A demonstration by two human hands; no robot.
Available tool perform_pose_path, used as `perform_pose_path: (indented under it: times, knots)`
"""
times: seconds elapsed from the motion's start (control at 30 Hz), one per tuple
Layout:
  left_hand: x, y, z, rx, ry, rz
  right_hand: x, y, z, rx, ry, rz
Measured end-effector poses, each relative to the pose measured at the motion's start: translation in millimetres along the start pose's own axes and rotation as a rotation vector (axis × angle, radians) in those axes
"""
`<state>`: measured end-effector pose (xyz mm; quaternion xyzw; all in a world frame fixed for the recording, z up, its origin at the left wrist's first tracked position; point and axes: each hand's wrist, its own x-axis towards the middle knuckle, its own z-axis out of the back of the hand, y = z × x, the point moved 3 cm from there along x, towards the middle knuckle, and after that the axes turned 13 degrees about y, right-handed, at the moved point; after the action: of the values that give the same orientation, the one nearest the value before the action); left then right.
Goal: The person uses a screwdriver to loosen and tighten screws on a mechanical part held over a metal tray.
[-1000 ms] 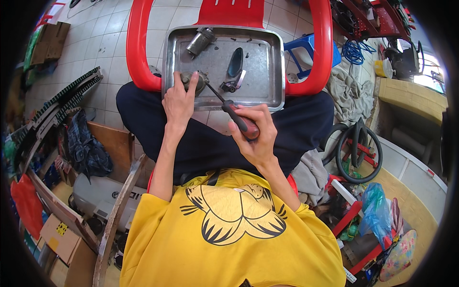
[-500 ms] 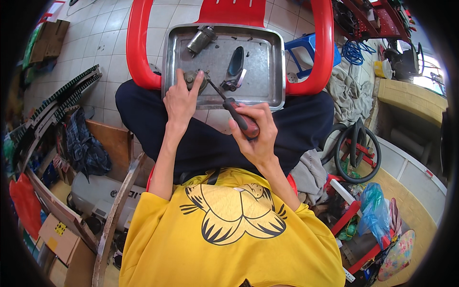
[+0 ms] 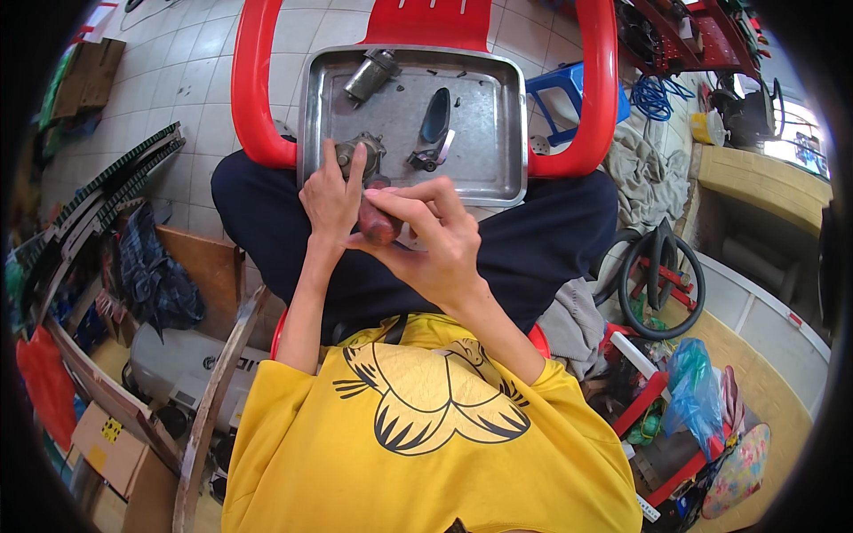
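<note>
My left hand grips a round, dull metal housing in the near left corner of a steel tray, a finger on either side of it. In my right hand is a screwdriver with a dark red handle, close beside the left fingers. The handle hides its shaft, so I cannot tell whether the tip touches the housing. A metal cylinder lies at the tray's far left. Right of the housing lies a dark oval, scoop-like part with a small bracket at its near end.
The tray rests between the arms of a red plastic chair, over my knees. Several small dark bits lie at its far side. A blue stool stands to the right. Black tyres and a grey cloth lie farther right; wooden boards at left.
My right hand has moved left and brought the screwdriver more upright, its handle now beside my left hand. My left hand has shifted slightly toward me, still on the housing.
</note>
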<state>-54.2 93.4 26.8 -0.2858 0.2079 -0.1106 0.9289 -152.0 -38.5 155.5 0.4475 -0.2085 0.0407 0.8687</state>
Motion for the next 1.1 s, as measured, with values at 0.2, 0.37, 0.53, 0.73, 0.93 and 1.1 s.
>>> perform_pose_path:
  times: [0.2,0.37,0.53,0.73,0.93,1.1]
  knots:
    - [0,7,-5,0.055,0.001,0.032,5,6,-20,0.004,0.014,0.045]
    - [-35,-17,5,0.571,0.036,-0.401,7,5,-36,-0.018,-0.013,0.068]
    - [-15,3,-7,0.467,-0.257,-0.499,12,7,-34,0.035,0.0,0.057]
    - [6,9,-7,0.005,-0.131,-0.081,5,3,-28,0.13,0.041,-0.013]
    - [-1,15,-14,0.265,-0.069,-0.158,4,5,-29,0.098,0.12,-0.013]
    - [-7,-4,-9,0.409,0.414,0.057,-2,-1,-31,0.134,0.09,-0.037]
